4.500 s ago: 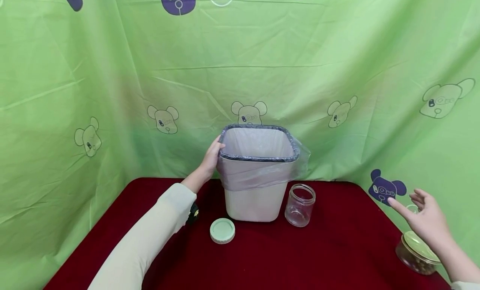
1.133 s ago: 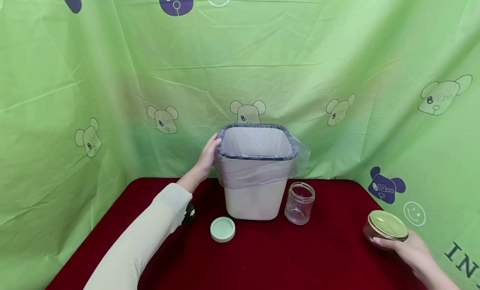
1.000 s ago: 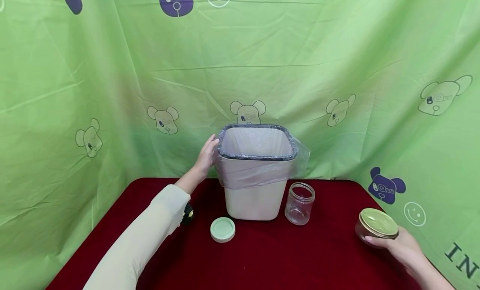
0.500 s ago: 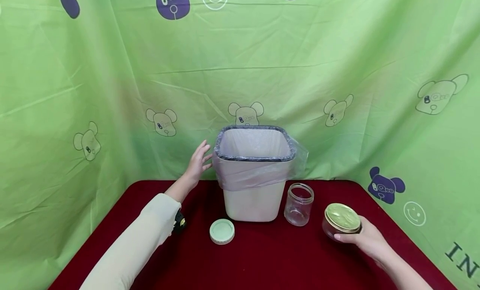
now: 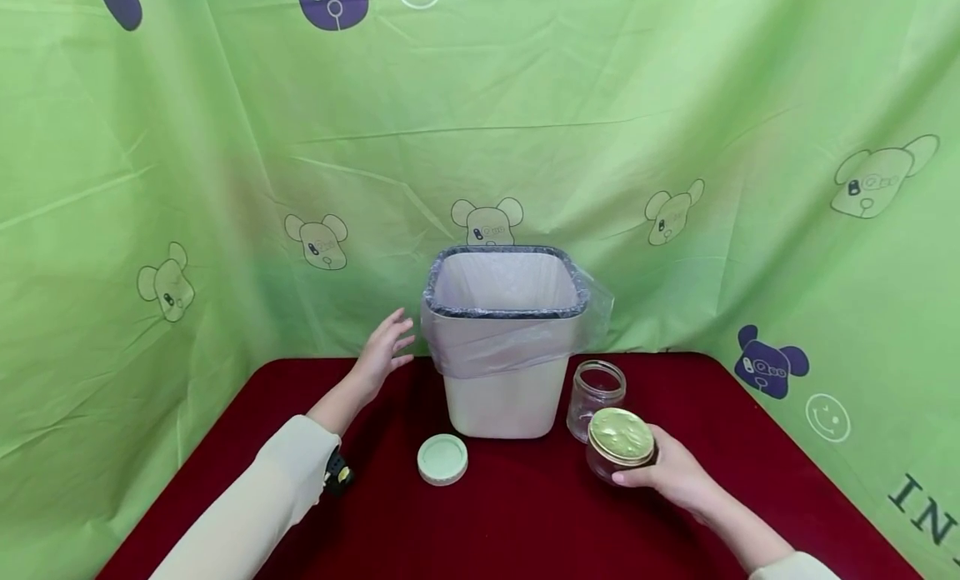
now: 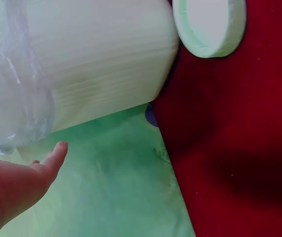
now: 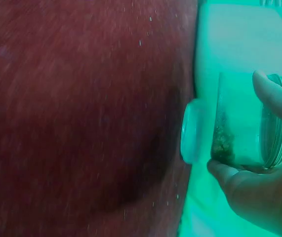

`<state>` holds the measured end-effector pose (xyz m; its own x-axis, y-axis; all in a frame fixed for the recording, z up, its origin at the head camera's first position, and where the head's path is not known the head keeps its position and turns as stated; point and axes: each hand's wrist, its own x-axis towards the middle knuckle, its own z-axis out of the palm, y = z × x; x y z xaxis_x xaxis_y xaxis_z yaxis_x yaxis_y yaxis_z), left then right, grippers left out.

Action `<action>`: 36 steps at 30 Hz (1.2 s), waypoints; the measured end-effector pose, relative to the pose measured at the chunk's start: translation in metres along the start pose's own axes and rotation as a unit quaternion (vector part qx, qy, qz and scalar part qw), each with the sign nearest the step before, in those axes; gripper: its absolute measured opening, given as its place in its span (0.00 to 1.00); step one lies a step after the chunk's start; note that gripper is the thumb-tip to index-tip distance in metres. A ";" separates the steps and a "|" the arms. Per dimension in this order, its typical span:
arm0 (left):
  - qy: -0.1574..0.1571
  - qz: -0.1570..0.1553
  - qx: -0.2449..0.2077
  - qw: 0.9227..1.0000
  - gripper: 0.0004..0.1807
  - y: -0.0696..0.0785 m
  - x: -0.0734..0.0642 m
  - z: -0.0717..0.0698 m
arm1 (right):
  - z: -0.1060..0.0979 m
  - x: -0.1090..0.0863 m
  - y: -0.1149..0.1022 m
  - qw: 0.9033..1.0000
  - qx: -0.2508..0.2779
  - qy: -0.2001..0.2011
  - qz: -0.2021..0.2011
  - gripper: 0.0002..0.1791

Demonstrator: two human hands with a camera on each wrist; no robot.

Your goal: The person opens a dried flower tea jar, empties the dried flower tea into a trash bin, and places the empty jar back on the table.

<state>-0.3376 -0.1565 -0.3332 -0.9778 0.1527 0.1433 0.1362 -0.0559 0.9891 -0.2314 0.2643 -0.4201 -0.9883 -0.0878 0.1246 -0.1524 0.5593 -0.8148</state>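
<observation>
My right hand (image 5: 671, 472) grips a clear, short, round jar with a gold-green top (image 5: 621, 437), held over the table in front of the open glass jar. The right wrist view shows thumb and fingers on opposite sides of this held jar (image 7: 242, 123); dark crumbly bits lie in it. My left hand (image 5: 378, 359) is beside the lined trash bin (image 5: 506, 401), its fingers spread and apart from it. In the left wrist view, the left thumb (image 6: 57, 155) points toward the bin's plastic liner (image 6: 17, 94).
Just right of the bin stands the open glass jar (image 5: 598, 380), partly overlapped by the held one. A pale green round lid (image 5: 442, 459) lies in front of the bin on the red tablecloth (image 5: 510, 522). Green printed curtain (image 5: 375, 172) surrounds the table.
The right hand took hold of the gold-topped jar at the far right and carried it left to the glass jar. The left hand let go of the bin's rim and moved left and down.
</observation>
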 end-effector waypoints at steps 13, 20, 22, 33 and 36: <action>-0.046 -0.048 0.106 0.992 0.30 -0.035 -0.032 0.003 | 0.038 0.012 -0.017 0.997 0.050 -0.055 -0.026 0.45; -0.117 -0.031 0.141 0.983 0.29 -0.047 -0.045 0.013 | 0.057 0.015 -0.021 0.993 0.066 -0.090 -0.049 0.45; -0.138 -0.016 0.161 0.977 0.28 -0.050 -0.049 0.017 | 0.062 0.015 -0.022 0.991 0.067 -0.098 -0.061 0.45; -0.213 0.029 0.226 0.950 0.30 -0.067 -0.065 0.043 | 0.090 0.024 -0.024 0.980 0.068 -0.153 -0.103 0.44; -0.223 0.037 0.238 0.944 0.32 -0.069 -0.069 0.049 | 0.096 0.026 -0.026 0.977 0.071 -0.167 -0.110 0.44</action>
<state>-0.2720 -0.1151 -0.4093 -0.8128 0.5728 0.1064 0.3609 0.3516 0.8638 -0.2528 0.1685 -0.4501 -0.8726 -0.4701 0.1324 -0.3351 0.3790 -0.8626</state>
